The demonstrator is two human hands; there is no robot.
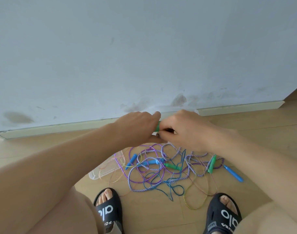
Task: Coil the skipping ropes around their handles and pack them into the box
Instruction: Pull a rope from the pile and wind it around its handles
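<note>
My left hand (137, 125) grips a green skipping-rope handle (158, 126) held up in front of the wall. My right hand (186, 129) meets it from the right, fingers curled at the handle's lower end; what they pinch is hidden. Below on the floor lies a tangle of ropes (163, 169) in purple, blue and striped cord, with blue handles (151, 162) and green handles (212, 163) among them. A clear plastic box (103, 172) sits at the tangle's left, partly hidden by my left forearm.
A grey wall with a pale skirting board (59, 128) runs just behind my hands. My two feet in black slides (108, 210) stand on the wooden floor near the tangle. A loose blue handle (233, 173) lies at the right.
</note>
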